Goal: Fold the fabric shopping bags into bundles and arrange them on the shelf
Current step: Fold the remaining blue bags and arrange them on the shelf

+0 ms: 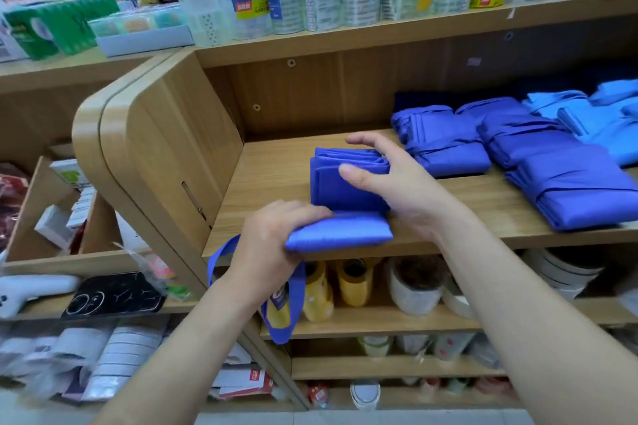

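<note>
Here, blue fabric bag (345,190): partly folded, lying on the wooden shelf (269,162) at its front edge, the near end doubled over into a thick flap.
Left hand (272,235): fingers curled over the doubled near end, gripping it right at the shelf's front lip.
Right hand (390,179): spread and fairly straight, thumb lying on top of the fabric, the other fingers reaching past the bag's far right corner; it presses rather than grips.
Handles (293,304): two blue loops hanging below the shelf edge, under the left hand.
Folded bundles (442,145): same blue, lined up to the right on the same shelf, close to the right hand.
Lighter blue bags (593,117): farther right, toward the back.
Tape rolls (352,281): on the shelf below.
</note>
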